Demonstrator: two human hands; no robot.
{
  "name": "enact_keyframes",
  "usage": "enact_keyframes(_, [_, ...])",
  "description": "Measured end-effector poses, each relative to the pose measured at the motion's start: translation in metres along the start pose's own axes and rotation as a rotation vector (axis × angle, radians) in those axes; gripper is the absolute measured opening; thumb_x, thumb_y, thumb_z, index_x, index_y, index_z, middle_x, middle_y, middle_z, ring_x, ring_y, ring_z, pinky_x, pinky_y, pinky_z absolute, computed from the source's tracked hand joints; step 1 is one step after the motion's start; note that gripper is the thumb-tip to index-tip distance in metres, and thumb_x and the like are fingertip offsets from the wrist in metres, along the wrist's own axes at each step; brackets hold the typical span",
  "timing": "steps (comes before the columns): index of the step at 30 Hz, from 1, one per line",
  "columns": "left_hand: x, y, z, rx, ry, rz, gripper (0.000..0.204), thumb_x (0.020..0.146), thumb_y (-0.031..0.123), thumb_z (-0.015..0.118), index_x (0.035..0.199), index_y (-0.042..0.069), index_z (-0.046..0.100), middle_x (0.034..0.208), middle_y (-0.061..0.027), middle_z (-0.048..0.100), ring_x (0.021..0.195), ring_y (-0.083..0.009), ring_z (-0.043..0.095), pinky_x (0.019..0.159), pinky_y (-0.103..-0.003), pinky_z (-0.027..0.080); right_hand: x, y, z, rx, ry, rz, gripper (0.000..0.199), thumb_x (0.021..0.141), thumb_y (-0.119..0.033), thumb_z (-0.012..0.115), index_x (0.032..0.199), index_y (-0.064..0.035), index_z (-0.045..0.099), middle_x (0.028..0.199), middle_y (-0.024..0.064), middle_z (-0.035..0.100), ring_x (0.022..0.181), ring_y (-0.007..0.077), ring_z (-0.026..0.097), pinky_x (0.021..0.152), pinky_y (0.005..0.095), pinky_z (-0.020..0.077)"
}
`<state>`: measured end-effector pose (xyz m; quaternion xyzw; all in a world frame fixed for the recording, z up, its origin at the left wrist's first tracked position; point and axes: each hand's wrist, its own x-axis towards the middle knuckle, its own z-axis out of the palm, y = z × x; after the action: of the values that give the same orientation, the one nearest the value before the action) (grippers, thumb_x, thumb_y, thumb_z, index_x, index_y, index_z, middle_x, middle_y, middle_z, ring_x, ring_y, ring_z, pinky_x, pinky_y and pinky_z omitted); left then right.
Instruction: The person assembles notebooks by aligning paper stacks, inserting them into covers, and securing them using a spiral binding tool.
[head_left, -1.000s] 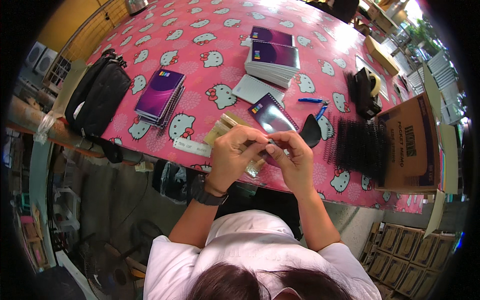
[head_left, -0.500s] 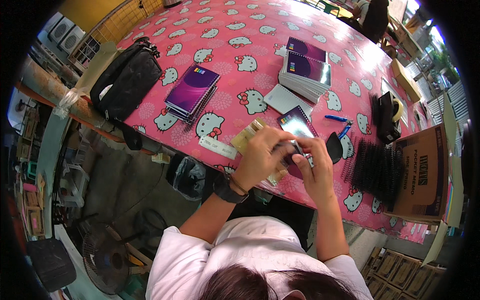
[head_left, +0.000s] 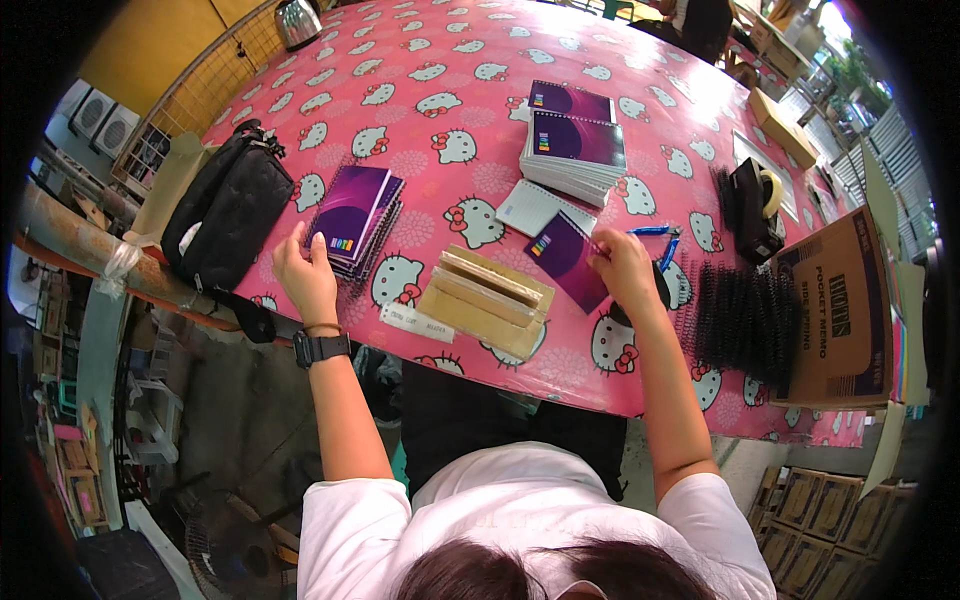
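At the left of the table my left hand (head_left: 308, 272) has its thumb on the near edge of a purple spiral notebook (head_left: 347, 205) and its fingers along the side. That notebook lies a little askew on a small stack of spiral notebooks (head_left: 388, 225). Over on the right, my right hand (head_left: 627, 268) pinches the right edge of a purple-covered memo pad (head_left: 570, 258) lying flat on the table. Between the hands sits a cardboard jig (head_left: 480, 310) with raised strips and a slot. A white labelled strip (head_left: 416, 322) lies at its near left corner.
Beyond the right hand are a stack of purple-covered pads (head_left: 572, 150), an open white pad (head_left: 540, 207) and blue pliers (head_left: 668, 245). Black spiral coils (head_left: 740, 325), a tape dispenser (head_left: 757, 210) and a cardboard box (head_left: 840, 315) stand farther right. A black bag (head_left: 228, 212) rests at left.
My hands have parted from working together over the jig. The left has gone to the notebook stack, where another notebook now lies on top; the right has moved onto the nearby pad.
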<state>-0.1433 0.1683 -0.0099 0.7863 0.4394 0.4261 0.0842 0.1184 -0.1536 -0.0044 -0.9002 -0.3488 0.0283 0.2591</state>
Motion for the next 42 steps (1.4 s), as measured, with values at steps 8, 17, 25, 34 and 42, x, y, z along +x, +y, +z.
enact_keyframes(8, [-0.053, 0.077, -0.016, -0.413, 0.037, 0.147, 0.04, 0.085, 0.023, 0.068, 0.119, 0.004, 0.06, 0.132, -0.015, 0.048, 0.123, -0.0318, 0.043, 0.102, -0.044, 0.035, 0.049, -0.015, 0.036, -0.322, 0.343, -0.288, 0.025, 0.073, -0.02, 0.073, 0.096, -0.0138, 0.066, 0.106, 0.0055, 0.06, 0.11, 0.0275, 0.052, 0.088, 0.0478, 0.041])
enact_keyframes(17, [-0.1, 0.099, 0.003, -0.89, -0.646, 0.144, 0.076, 0.071, 0.011, 0.079, 0.139, 0.009, 0.043, 0.136, -0.0096, 0.045, 0.125, -0.0241, 0.045, 0.106, -0.037, 0.036, 0.042, -0.032, 0.038, -0.181, 0.012, -0.324, 0.052, 0.07, -0.027, 0.076, 0.118, -0.0117, 0.063, 0.123, 0.0111, 0.057, 0.118, 0.033, 0.047, 0.1, 0.0438, 0.0419])
enact_keyframes(25, [-0.135, 0.106, 0.012, -1.156, -0.772, 0.029, 0.072, 0.072, 0.0, 0.078, 0.136, 0.009, 0.046, 0.129, -0.0065, 0.052, 0.119, -0.0178, 0.05, 0.101, -0.032, 0.042, 0.051, -0.031, 0.023, -0.21, -0.138, -0.325, 0.044, 0.073, -0.031, 0.076, 0.112, -0.0111, 0.069, 0.12, 0.009, 0.064, 0.11, 0.0321, 0.055, 0.096, 0.0404, 0.046])
enact_keyframes(34, [-0.133, 0.103, 0.013, -1.068, -0.734, 0.062, 0.072, 0.07, 0.002, 0.08, 0.134, 0.009, 0.048, 0.127, -0.006, 0.055, 0.11, -0.0162, 0.054, 0.096, -0.031, 0.045, 0.054, -0.031, 0.019, -0.179, -0.15, -0.373, 0.04, 0.077, -0.033, 0.073, 0.11, -0.0106, 0.07, 0.12, 0.0146, 0.063, 0.109, 0.0346, 0.058, 0.095, 0.0421, 0.045])
enact_keyframes(42, [-0.121, 0.125, -0.016, -0.91, -0.484, 0.135, 0.051, 0.086, 0.023, 0.069, 0.131, 0.007, 0.05, 0.122, -0.0056, 0.058, 0.107, -0.0149, 0.056, 0.088, -0.028, 0.046, 0.038, -0.031, -0.009, 0.063, 0.254, -0.474, 0.021, 0.086, -0.013, 0.058, 0.104, -0.0036, 0.065, 0.089, 0.0175, 0.066, 0.077, 0.0353, 0.064, 0.068, 0.0431, 0.0518])
